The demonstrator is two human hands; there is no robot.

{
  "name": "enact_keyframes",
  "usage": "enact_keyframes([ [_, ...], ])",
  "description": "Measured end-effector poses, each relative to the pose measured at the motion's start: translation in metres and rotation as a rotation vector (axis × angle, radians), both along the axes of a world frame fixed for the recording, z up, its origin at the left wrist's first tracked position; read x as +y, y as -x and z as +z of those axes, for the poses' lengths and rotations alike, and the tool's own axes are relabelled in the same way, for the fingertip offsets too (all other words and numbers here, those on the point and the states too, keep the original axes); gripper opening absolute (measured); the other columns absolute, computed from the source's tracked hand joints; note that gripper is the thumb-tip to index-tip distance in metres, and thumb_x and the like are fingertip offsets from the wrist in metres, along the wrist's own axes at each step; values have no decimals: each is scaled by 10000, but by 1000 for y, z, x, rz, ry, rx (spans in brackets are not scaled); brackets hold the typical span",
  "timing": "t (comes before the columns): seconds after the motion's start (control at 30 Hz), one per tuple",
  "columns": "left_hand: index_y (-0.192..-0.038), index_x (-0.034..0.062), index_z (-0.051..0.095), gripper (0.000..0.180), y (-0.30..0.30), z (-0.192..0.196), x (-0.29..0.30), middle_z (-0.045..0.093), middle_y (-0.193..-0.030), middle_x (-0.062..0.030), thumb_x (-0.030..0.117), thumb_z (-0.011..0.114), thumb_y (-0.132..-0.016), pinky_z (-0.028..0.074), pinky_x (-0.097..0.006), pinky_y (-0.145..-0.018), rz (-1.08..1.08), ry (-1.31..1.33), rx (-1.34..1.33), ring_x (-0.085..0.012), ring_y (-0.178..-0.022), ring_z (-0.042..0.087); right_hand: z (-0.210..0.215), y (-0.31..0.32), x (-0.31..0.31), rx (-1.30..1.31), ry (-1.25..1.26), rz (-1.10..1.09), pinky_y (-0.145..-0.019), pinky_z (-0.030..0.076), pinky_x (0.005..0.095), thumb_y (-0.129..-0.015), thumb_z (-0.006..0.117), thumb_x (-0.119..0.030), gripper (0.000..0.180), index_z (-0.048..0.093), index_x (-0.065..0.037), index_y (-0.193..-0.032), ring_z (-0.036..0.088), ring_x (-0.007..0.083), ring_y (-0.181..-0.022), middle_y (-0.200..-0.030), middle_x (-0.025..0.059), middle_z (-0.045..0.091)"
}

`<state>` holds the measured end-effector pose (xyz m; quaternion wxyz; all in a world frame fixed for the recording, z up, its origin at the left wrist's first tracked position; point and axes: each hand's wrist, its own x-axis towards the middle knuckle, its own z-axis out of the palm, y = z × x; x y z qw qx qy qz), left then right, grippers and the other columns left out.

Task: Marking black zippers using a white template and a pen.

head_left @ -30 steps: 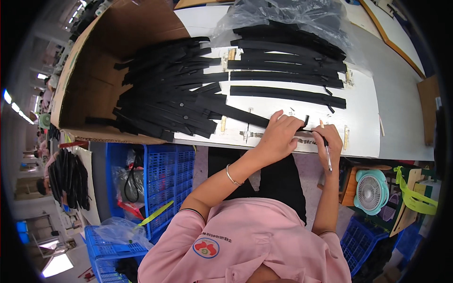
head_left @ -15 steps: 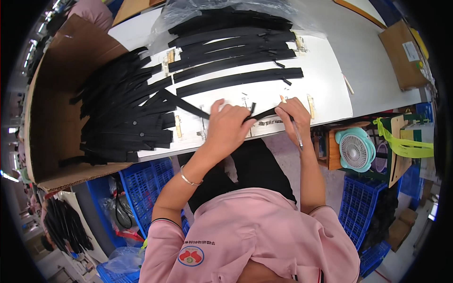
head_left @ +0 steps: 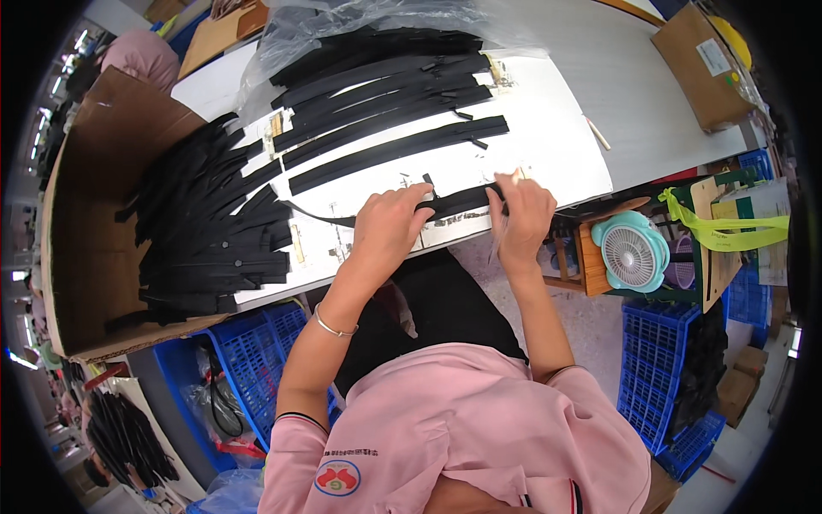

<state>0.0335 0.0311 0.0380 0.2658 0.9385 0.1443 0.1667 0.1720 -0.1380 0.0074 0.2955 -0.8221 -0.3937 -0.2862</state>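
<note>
A black zipper (head_left: 462, 202) is stretched along the near edge of the white board (head_left: 556, 128), its pull sticking up beside my left fingers. My left hand (head_left: 387, 224) grips it with thumb and fingers, and the rest of its tape trails left toward the pile. At the zipper's right end, my right hand (head_left: 522, 221) pinches the tape. A thin pale pen (head_left: 497, 236) seems to lie against the right palm, mostly hidden. Beyond my hands, several black zippers (head_left: 398, 152) lie in rows across the board.
At left, a cardboard box (head_left: 103, 154) lies open beside a heap of black zippers (head_left: 214, 248). Clear plastic (head_left: 265, 51) covers the far rows. A pencil-like stick (head_left: 598, 134) rests right of the board. A turquoise fan (head_left: 632, 251) and blue crates (head_left: 655, 368) stand lower right.
The view has shifted slightly. The zipper between my hands now lies flatter and straighter along the board's edge. My right hand has turned, and the pen it held is less visible.
</note>
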Motion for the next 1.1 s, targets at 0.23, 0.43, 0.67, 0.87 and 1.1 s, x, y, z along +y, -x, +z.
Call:
enact_keyframes([
  [0.23,-1141,51,703,272,2,8,0,740,-920,-120,177,740,-902,500,-422,-793,19,-29,56,-312,-855,687,-21,-5,-25,-41,26,90,-1126,355,481,-834,805,-125,266,725,-140,-1087,671,226,-1120,-1022,38,750],
  [0.43,-1183,75,715,341,46,12,24,735,-1094,-125,213,778,-878,496,-412,-902,217,-13,99,-341,-1020,667,-27,-28,-43,57,76,160,-1185,295,504,-872,773,-136,324,700,-115,-1186,591,257,-1276,-1225,28,747],
  [0.67,-1504,55,477,698,90,-23,-5,442,-1574,-168,328,743,-920,115,-626,-1225,276,-152,76,-342,-1481,390,-27,-32,-48,99,160,175,-1216,286,501,-933,721,-140,291,699,-92,-1218,548,266,-1333,-1300,57,704],
  [0.87,-1546,29,405,790,108,-31,-18,369,-1618,-177,406,719,-926,85,-722,-1181,341,-137,121,-336,-1534,295,-41,-35,-48,79,118,167,-1201,320,502,-962,697,-121,246,697,-71,-1203,568,276,-1317,-1323,77,699],
  [1.1,-1568,55,391,815,135,-40,-9,342,-1648,-154,427,720,-921,27,-737,-1169,456,-129,135,-320,-1546,279,-32,-29,-43,164,119,153,-1209,303,484,-970,672,-98,246,694,-72,-1214,550,286,-1333,-1341,72,691],
])
